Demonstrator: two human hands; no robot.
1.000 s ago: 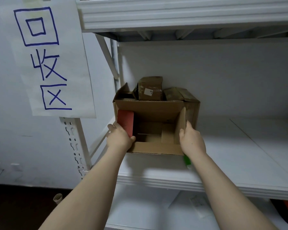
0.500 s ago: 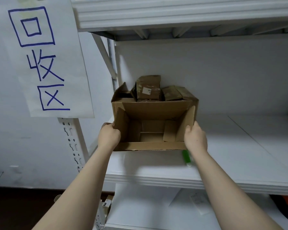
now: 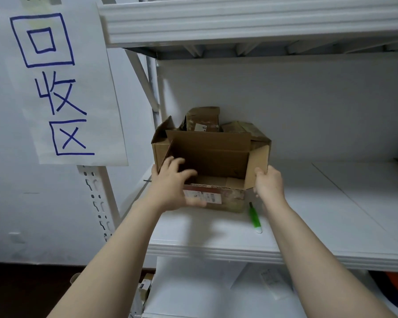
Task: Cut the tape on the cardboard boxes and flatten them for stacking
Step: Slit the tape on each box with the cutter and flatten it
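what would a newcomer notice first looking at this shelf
The open cardboard box at the left end of the white shelf draws the eye first, with the right hand gripping its right flap and the blurred left hand over its front left corner. Next comes the big paper sign with blue handwritten characters on the wall at left, then the green-handled tool lying on the shelf by the box's front right corner.
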